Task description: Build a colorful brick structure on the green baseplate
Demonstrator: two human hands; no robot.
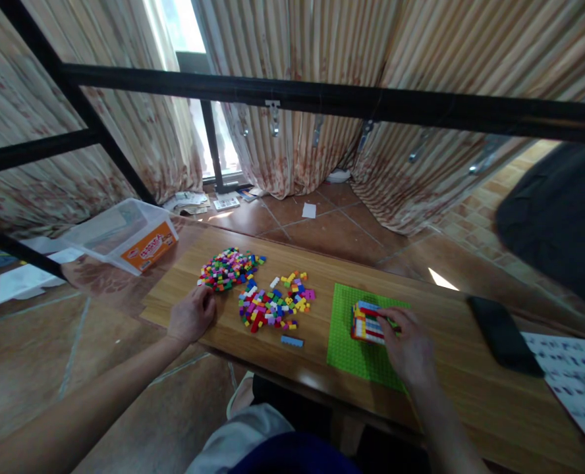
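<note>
My right hand (411, 342) is over a small built block of striped toy bricks (368, 327) on a green baseplate (342, 355). Its thumb and fingers pinch the end of a long red brick (370, 309) on top of the block; part of the block is hidden behind the fingers. On the left, my left hand (192, 316) rests on the wooden table with its fingers curled in, beside a heap of small colourful bricks (229, 268). A second, looser spread of bricks (273, 306) lies between that hand and the baseplate. Nearer me is a single long blue brick (292, 341).
A clear plastic box (124, 230) with an orange label stands at the table's far left end. To the right lie a dark phone-like slab (504, 336) and a printed sheet (572, 382). A black metal rail (322, 95) crosses in front of the curtains.
</note>
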